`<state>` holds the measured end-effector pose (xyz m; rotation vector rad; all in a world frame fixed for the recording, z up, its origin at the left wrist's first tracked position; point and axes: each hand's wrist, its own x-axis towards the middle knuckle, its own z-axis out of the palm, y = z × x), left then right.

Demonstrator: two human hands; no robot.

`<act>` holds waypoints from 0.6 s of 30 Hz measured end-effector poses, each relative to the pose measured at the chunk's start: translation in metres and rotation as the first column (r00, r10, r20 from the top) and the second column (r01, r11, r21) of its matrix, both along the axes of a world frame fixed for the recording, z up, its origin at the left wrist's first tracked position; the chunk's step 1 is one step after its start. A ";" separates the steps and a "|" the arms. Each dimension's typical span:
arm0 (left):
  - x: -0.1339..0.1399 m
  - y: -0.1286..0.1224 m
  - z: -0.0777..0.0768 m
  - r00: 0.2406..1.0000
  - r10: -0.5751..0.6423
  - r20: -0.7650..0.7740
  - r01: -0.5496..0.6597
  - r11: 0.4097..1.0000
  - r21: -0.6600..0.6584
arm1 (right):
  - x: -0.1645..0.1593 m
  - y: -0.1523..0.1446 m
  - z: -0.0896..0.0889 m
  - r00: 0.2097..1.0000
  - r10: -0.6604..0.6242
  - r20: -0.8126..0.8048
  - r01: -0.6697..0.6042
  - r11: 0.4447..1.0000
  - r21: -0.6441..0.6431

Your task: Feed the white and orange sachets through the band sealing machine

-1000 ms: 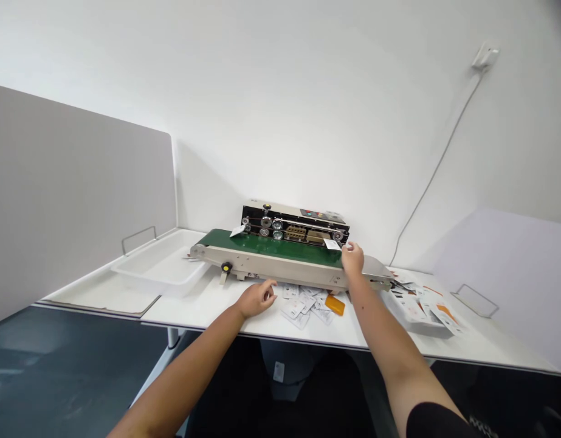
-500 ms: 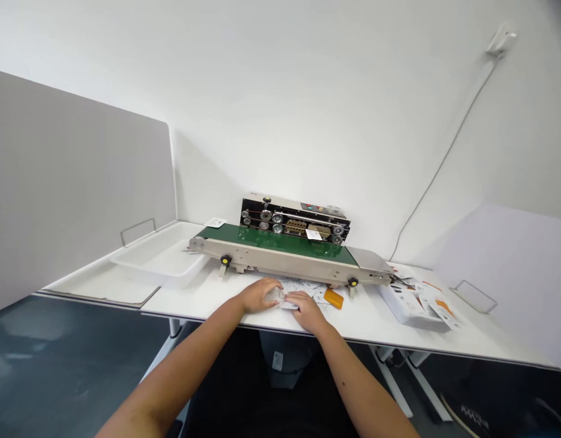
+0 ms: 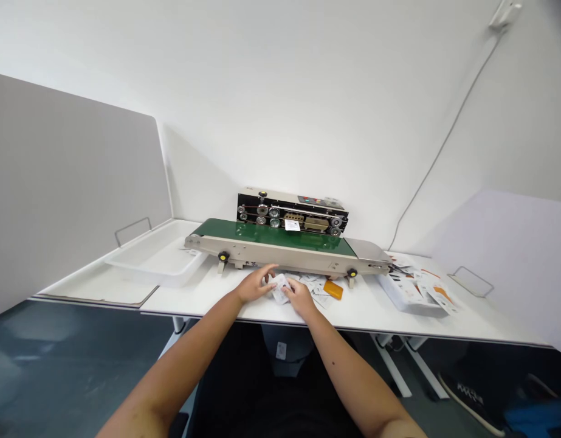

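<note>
Pinching: right hand (image 3: 299, 298) closed on white packet (image 3: 279, 291)
Left hand (image 3: 254, 286): part-open, hold unclear, probably steadying
White packet: between hands, before conveyor (image 3: 271, 234)
Loose packets (image 3: 318, 285): alongside, likely for easy reach

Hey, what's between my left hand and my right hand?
In the head view, a small white packet lies between the left hand and the right hand.

From my station I see the white tabletop (image 3: 371, 310) carrying a green-belted machine (image 3: 271, 252). White packets (image 3: 323, 299) and an orange piece (image 3: 333, 289) lie before it, a translucent tray (image 3: 164, 278) left, a filled bin (image 3: 401, 301) right.
</note>
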<state>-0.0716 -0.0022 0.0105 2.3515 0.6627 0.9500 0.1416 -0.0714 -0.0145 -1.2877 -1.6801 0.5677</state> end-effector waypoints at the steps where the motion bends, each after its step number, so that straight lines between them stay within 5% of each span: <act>1: 0.001 0.001 -0.001 1.000 0.006 -0.024 -0.006 1.000 -0.006 | 0.000 0.001 -0.001 1.000 0.018 0.009 -0.018 1.000 -0.005; 5: 0.003 0.002 -0.003 0.995 -0.007 -0.101 0.000 0.998 -0.064 | 0.002 0.002 -0.003 0.999 0.032 0.007 -0.032 0.999 -0.015; 12: 0.007 0.003 -0.005 0.999 -0.040 0.011 0.041 0.960 -0.277 | 0.005 -0.002 -0.002 0.996 -0.067 -0.066 0.064 0.997 -0.040; 18: 0.006 0.008 -0.011 0.992 -0.113 0.052 0.125 0.897 -0.423 | -0.001 -0.010 0.005 0.996 -0.049 0.078 0.047 0.998 0.028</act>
